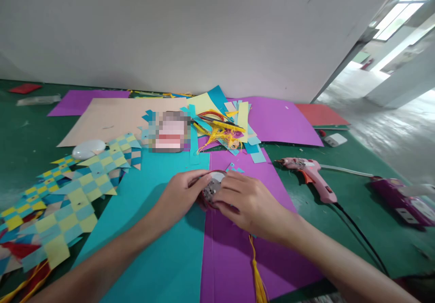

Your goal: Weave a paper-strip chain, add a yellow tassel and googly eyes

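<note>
A small round container (pixel 213 188) with a reddish rim and a greyish inside dotted with dark specks is between my hands, over the middle of the paper sheets. My left hand (pixel 185 189) is closed around its left side, with the thumb along the rim. My right hand (pixel 246 201) has its fingers curled together at the container's right side and over its opening; what they pinch, if anything, is hidden. Below that hand a yellow tassel (pixel 258 276) lies on the purple sheet (pixel 231 262), its top end out of sight. Beside it spreads a turquoise sheet (pixel 159 248).
Woven checkered paper pieces (pixel 74 199) are heaped at left near a white oval object (pixel 89 149). Behind my hands lie paper scraps with yellow threads (pixel 219 133) and a blurred-out phone-like object (pixel 170 132). A pink glue gun (pixel 314 176) and purple power strip (pixel 404 199) are at right.
</note>
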Action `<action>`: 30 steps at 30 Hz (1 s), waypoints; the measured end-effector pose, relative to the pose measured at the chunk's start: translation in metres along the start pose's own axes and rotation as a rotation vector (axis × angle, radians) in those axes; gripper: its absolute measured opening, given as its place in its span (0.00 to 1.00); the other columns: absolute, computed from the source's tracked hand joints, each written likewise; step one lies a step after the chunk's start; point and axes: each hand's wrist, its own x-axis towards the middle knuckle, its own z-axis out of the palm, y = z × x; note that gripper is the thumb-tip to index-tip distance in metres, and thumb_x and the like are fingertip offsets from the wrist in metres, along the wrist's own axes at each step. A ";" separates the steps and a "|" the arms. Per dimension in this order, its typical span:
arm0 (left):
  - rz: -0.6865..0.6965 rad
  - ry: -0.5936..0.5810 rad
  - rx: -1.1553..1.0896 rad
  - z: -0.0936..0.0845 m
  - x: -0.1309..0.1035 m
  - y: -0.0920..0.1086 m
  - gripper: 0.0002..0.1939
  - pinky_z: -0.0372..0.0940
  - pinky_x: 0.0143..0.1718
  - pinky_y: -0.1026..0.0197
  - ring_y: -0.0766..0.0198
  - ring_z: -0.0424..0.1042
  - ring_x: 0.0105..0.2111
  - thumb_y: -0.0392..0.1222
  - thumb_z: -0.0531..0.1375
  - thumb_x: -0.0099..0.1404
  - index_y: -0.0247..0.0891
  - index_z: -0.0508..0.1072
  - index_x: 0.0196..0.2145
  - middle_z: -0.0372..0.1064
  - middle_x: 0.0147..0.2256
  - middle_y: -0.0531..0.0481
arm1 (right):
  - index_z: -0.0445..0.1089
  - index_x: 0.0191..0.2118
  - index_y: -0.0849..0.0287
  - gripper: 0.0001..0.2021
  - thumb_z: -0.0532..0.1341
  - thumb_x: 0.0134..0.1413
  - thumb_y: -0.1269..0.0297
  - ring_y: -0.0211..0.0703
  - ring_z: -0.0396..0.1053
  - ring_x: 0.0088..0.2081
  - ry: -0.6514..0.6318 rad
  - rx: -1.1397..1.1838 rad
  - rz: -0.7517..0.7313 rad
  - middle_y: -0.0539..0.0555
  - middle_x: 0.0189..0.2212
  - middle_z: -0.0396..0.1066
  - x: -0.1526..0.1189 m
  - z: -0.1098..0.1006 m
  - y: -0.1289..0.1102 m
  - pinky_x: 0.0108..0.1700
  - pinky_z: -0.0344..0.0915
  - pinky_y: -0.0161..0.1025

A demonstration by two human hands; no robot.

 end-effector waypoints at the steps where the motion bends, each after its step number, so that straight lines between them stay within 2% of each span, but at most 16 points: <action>1: 0.001 0.004 0.002 0.000 0.000 0.000 0.19 0.64 0.36 0.62 0.56 0.72 0.38 0.54 0.52 0.65 0.39 0.77 0.37 0.75 0.31 0.51 | 0.70 0.31 0.61 0.08 0.55 0.60 0.71 0.39 0.64 0.32 -0.012 -0.011 -0.003 0.52 0.29 0.69 0.000 0.001 0.001 0.39 0.62 0.37; 9: -0.033 -0.002 -0.058 -0.001 -0.002 0.002 0.20 0.66 0.37 0.61 0.57 0.72 0.39 0.53 0.53 0.65 0.40 0.77 0.44 0.76 0.36 0.51 | 0.69 0.30 0.61 0.07 0.55 0.57 0.73 0.41 0.63 0.33 -0.076 -0.071 0.020 0.53 0.30 0.69 -0.005 -0.004 0.007 0.43 0.63 0.41; 12: -0.024 0.007 -0.036 -0.001 -0.002 0.003 0.19 0.65 0.38 0.62 0.57 0.72 0.39 0.53 0.53 0.65 0.39 0.77 0.42 0.76 0.36 0.51 | 0.69 0.31 0.62 0.07 0.55 0.56 0.73 0.41 0.63 0.33 -0.053 -0.052 0.015 0.53 0.29 0.69 -0.003 -0.004 0.004 0.42 0.64 0.41; 15: -0.015 -0.009 -0.034 -0.001 -0.002 0.004 0.19 0.65 0.35 0.62 0.56 0.72 0.38 0.53 0.52 0.65 0.39 0.77 0.39 0.75 0.32 0.51 | 0.69 0.31 0.62 0.08 0.55 0.58 0.72 0.40 0.63 0.32 -0.056 -0.027 -0.015 0.53 0.29 0.68 -0.001 -0.003 0.001 0.43 0.64 0.40; 18: -0.029 -0.023 -0.049 0.000 -0.002 0.004 0.20 0.66 0.33 0.62 0.56 0.73 0.36 0.54 0.52 0.65 0.38 0.77 0.37 0.74 0.28 0.51 | 0.69 0.32 0.62 0.09 0.54 0.60 0.72 0.40 0.64 0.33 -0.101 -0.021 -0.019 0.54 0.30 0.69 0.001 -0.002 0.000 0.45 0.65 0.40; 22: -0.009 0.002 -0.014 0.001 -0.001 0.003 0.19 0.65 0.34 0.62 0.56 0.72 0.37 0.54 0.52 0.65 0.38 0.77 0.36 0.75 0.30 0.51 | 0.69 0.33 0.62 0.08 0.53 0.59 0.72 0.42 0.65 0.36 -0.175 -0.034 -0.003 0.55 0.32 0.70 0.004 -0.001 0.000 0.46 0.65 0.42; 26: -0.004 -0.004 -0.014 -0.001 0.000 0.001 0.19 0.65 0.34 0.62 0.57 0.72 0.36 0.53 0.53 0.65 0.39 0.77 0.38 0.75 0.32 0.51 | 0.69 0.35 0.64 0.06 0.55 0.57 0.73 0.43 0.65 0.37 -0.210 -0.039 -0.004 0.57 0.34 0.71 0.008 -0.001 0.000 0.44 0.65 0.41; 30: 0.002 0.025 -0.003 -0.002 0.001 0.000 0.19 0.65 0.36 0.62 0.57 0.72 0.37 0.54 0.52 0.65 0.39 0.77 0.35 0.76 0.34 0.51 | 0.68 0.32 0.63 0.06 0.55 0.57 0.74 0.41 0.64 0.34 -0.171 0.020 0.037 0.55 0.31 0.69 0.010 -0.010 0.002 0.38 0.62 0.38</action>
